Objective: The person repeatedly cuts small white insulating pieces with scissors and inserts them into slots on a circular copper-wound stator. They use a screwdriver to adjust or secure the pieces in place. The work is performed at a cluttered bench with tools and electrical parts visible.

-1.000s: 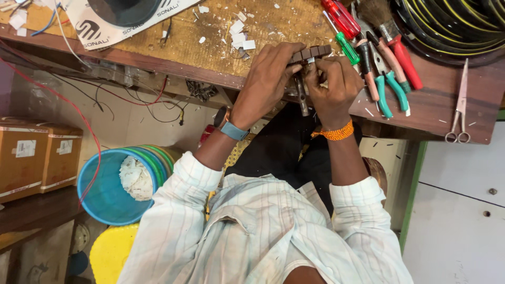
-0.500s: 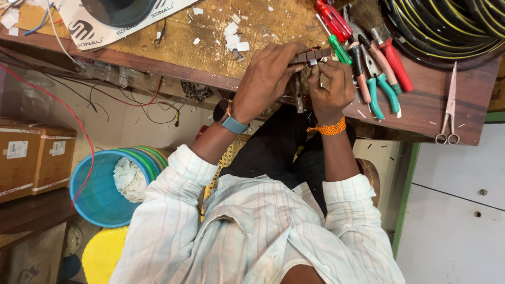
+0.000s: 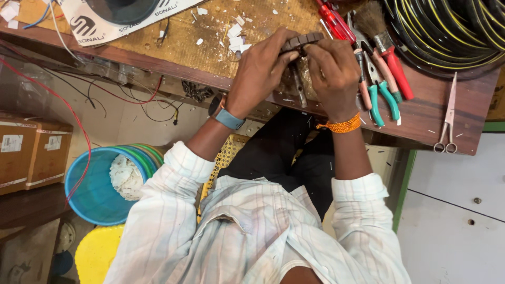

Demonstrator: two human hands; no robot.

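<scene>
Both my hands meet over the front edge of a wooden workbench (image 3: 173,42). My left hand (image 3: 259,69), with a blue watch on the wrist, and my right hand (image 3: 332,67), with an orange thread band, pinch a small dark brown segmented piece (image 3: 302,40) between their fingertips. A thin metal tool (image 3: 298,88) lies on the bench just under the hands. How the piece is built is hidden by my fingers.
To the right lie teal-handled pliers (image 3: 383,94), a red screwdriver (image 3: 335,21), a red-handled brush (image 3: 386,44), scissors (image 3: 448,118) and coils of black-and-yellow wire (image 3: 447,31). White scraps litter the bench. Below left are a blue bucket (image 3: 92,184), cardboard boxes (image 3: 31,152) and a yellow stool (image 3: 97,255).
Both hands stay closed on the dark piece with only small finger movements. The view has shifted slightly, so the bench tools sit a little further left in frame.
</scene>
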